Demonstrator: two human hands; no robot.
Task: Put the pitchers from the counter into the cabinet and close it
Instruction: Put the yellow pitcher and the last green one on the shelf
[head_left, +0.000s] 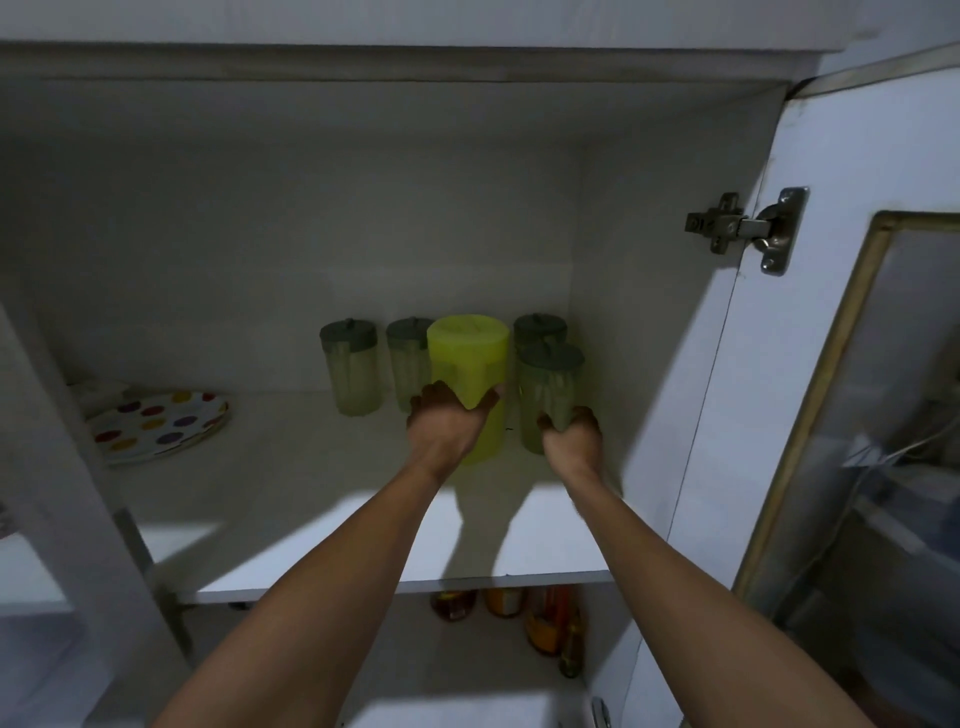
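A bright yellow-green pitcher (467, 358) stands upright on the upper cabinet shelf (311, 519), and my left hand (447, 421) wraps its lower front. Just to its right stands a clear pitcher with a grey lid (549, 379); my right hand (571, 436) grips its base. Three more clear grey-lidded pitchers stand behind: one at the left (350, 366), one partly hidden by the yellow pitcher (408, 358), and one at the back right (539, 328). The cabinet is open, its right door (841, 364) swung wide.
A stack of dotted plates (156, 423) lies at the shelf's left. Bottles (550, 618) stand on the shelf below. The right door has a glass pane and a metal hinge (748, 228). The left door (62, 545) hangs open at the left edge.
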